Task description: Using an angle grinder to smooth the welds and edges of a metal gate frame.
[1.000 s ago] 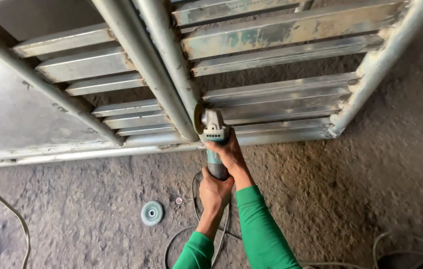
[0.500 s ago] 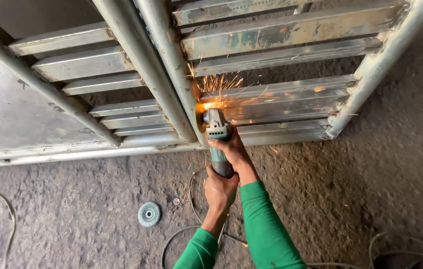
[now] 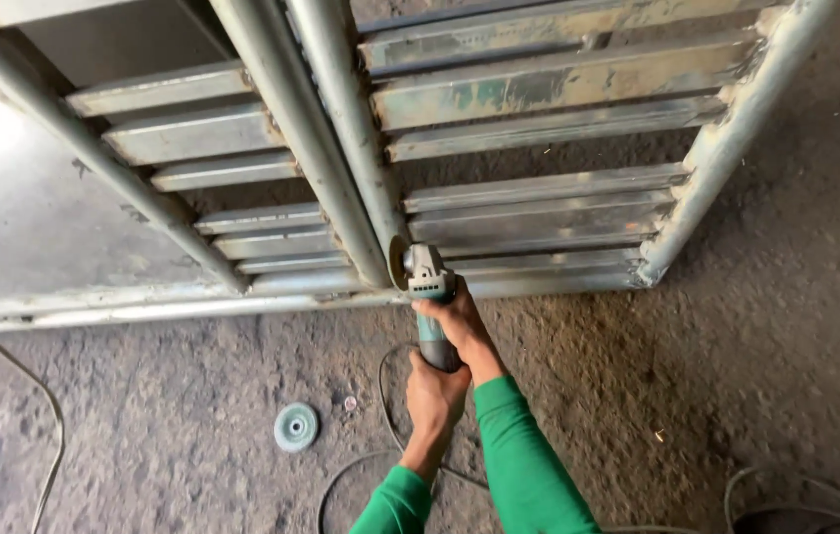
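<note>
The person holds an angle grinder with both hands, low against a metal gate that lies or leans over a rough dirt floor. The right hand grips the grinder's body just behind its head, fingers wrapped tightly around it. The left hand sits behind it, fingers clamped on the rear of the green handle. Both arms wear bright green sleeves.

The grinder's disc stands on edge at the tool's left side, right at the foot of a round upright tube, where that tube meets the gate's bottom rail. Whether the disc touches the metal cannot be told. A second tube runs just beside the first, and flat slats cross the frame on either side, grey with patches of green paint and rust.

A black cord loops on the floor from the back of the grinder, near the left wrist. To the left of the arms a spare round grey-green disc lies flat on the floor, with a small pale washer-like piece near it. More cable trails along the far left, and pale cables curl at the lower right.
</note>
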